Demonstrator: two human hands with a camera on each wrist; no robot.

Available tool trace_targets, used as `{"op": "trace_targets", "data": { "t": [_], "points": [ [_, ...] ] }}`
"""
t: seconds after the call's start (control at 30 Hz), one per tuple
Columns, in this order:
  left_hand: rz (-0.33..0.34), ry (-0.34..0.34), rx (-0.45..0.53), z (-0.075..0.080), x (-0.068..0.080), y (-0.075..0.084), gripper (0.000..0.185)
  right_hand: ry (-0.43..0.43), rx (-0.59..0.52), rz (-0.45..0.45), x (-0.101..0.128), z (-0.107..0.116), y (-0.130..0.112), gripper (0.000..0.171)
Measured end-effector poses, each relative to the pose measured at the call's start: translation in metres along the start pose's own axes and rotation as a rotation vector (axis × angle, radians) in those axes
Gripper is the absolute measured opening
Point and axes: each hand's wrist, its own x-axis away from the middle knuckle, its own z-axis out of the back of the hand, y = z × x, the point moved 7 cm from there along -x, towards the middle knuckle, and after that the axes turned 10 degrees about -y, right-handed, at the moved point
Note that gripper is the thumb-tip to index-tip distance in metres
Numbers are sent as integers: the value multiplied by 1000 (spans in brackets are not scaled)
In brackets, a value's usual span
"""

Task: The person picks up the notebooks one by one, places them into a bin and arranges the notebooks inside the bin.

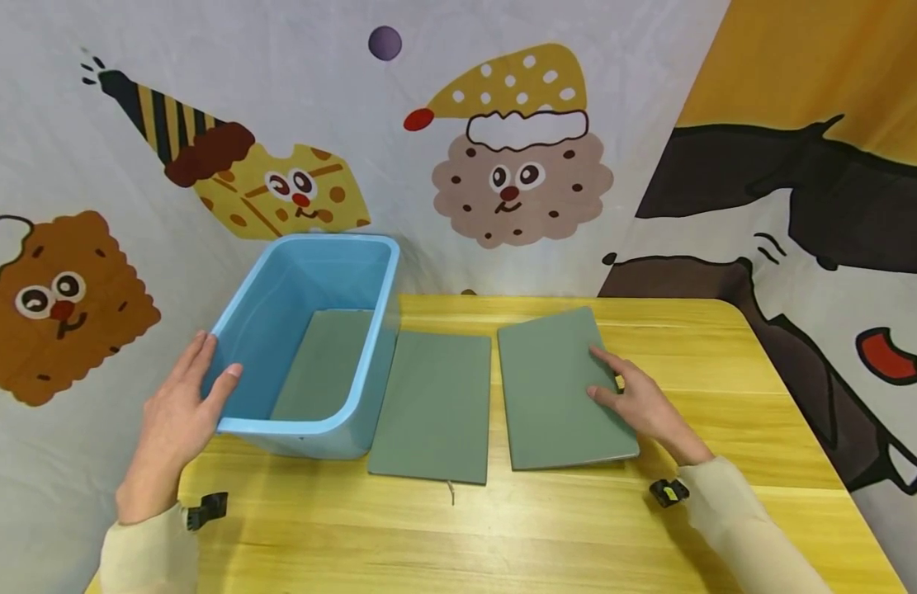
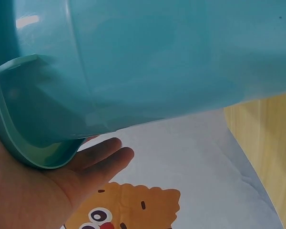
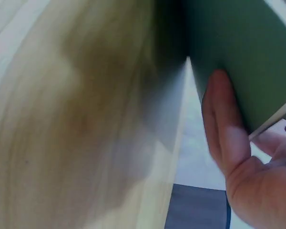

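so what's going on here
A person has their left hand on the rim of a blue bin, while their right hand grips the right edge of a green notebook, which is tilted up on that side. A second notebook lies flat on the wooden table, between that one and the bin. A third notebook lies inside the bin.

In the head view, part of the enclosed green board (image 1: 320, 367) is hidden by the blue bin (image 1: 295, 426) around it, and some fingers (image 3: 221, 105) of the right hand (image 1: 640, 404) are covered by the rightmost board (image 1: 558, 404). In the right wrist view, that board is cut off and the bench (image 3: 62, 143) is blurred. The thin strand (image 1: 451, 492) beside the middle board (image 1: 436, 404) is too small to be identified.
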Motion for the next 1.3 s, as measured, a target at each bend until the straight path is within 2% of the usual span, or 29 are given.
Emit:
{"op": "trace_targets", "data": {
  "t": [0.17,0.4,0.6,0.87,1.0,1.23,1.3],
  "points": [
    [5,-1,1,-1,1,0,73,-50,-193,36,6,4,-4,70],
    [-1,-7,-9,0,1,-1,73,-59,-295,20,9,2,-6,72],
    [-12,-9,-11,0,1,2,74,25,-396,4,15,6,-20,72],
    [-21,-1,-11,1,0,2,75,154,-380,35,24,18,-37,69],
    [-22,2,-11,2,-1,2,75,217,-424,42,31,22,-45,69],
    [-22,1,-9,2,-1,1,75,263,-680,88,41,23,-60,72],
    [-21,0,-8,1,0,0,75,278,-705,109,43,23,-64,72]
  ]
}}
